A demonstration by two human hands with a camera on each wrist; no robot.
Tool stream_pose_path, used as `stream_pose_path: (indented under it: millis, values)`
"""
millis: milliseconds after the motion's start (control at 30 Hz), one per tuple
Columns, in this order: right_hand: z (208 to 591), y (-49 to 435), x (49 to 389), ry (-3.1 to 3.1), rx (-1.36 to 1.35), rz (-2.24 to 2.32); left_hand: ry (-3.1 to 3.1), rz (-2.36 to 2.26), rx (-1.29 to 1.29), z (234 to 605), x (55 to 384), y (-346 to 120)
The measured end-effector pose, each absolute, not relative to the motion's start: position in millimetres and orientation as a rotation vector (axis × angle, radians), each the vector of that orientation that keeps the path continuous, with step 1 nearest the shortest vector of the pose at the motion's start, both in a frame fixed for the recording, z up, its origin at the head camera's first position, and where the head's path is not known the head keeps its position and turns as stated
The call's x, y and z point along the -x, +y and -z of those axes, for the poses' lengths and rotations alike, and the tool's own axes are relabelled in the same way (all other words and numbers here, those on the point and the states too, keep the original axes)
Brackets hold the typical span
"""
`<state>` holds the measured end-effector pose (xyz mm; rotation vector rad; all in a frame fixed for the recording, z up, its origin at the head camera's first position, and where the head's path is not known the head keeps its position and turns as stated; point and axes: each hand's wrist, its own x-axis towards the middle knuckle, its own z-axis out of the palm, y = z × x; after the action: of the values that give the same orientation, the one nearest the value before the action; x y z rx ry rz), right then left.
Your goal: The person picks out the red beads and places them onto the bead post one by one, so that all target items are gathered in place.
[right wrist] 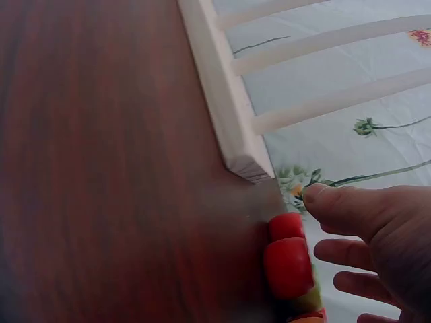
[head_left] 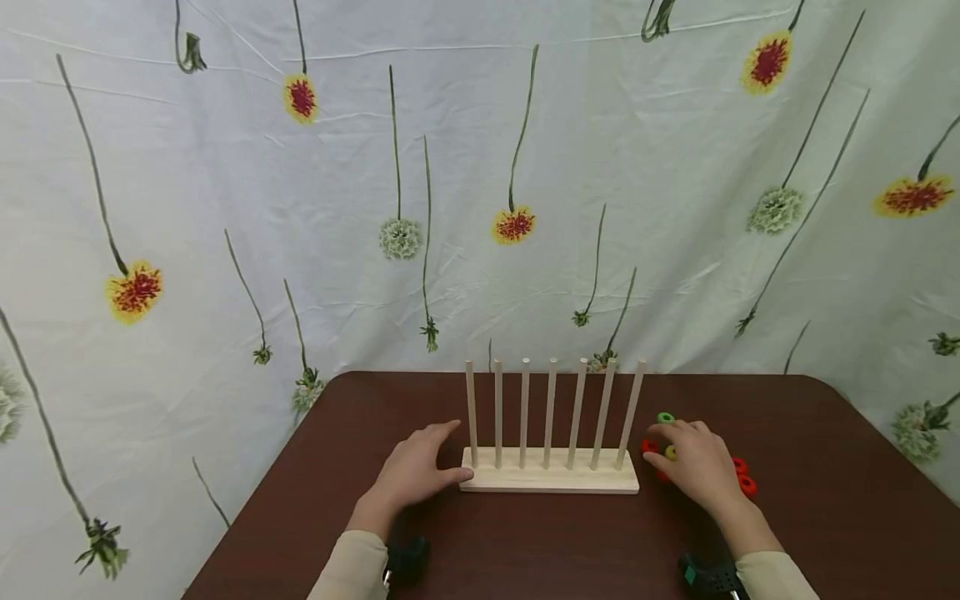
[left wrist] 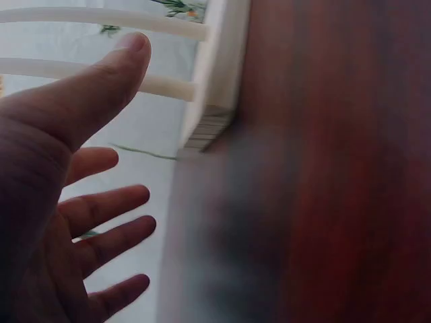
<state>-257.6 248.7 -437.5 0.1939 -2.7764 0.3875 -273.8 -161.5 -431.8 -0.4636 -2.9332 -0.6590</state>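
Note:
A pale wooden peg rack [head_left: 551,481] stands on the table, a row of several upright pegs rising from its base. My left hand [head_left: 416,471] is beside the rack's left end, thumb at the base's edge and fingers spread; nothing is in it. In the left wrist view, the thumb overlaps a peg [left wrist: 168,87]. Over to the right of the rack, my right hand [head_left: 697,462] is above a group of small ring beads, its fingers loosely bent. A green bead [head_left: 665,417], a yellow bead [head_left: 671,452] and red beads [right wrist: 288,268] show around it; the hand partly hides the group.
The dark reddish-brown table [head_left: 525,550] has rounded far corners. Behind it hangs a white cloth [head_left: 465,292] printed with flowers. Each wrist wears a dark band, such as the right band [head_left: 708,575].

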Motion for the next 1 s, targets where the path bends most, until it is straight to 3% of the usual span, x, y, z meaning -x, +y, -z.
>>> stream_pose_path:
  millis: [533, 1000]
  values:
    - [446.6, 246.5, 258.5, -2.748, -0.200, -0.401, -2.845, 0.903, 0.667, 469.0, 282.7, -165.3]
    - [448.5, 240.9, 257.9, -2.701, -0.243, -0.379, -2.810, 1.016, 0.621, 477.8, 285.2, -170.7]
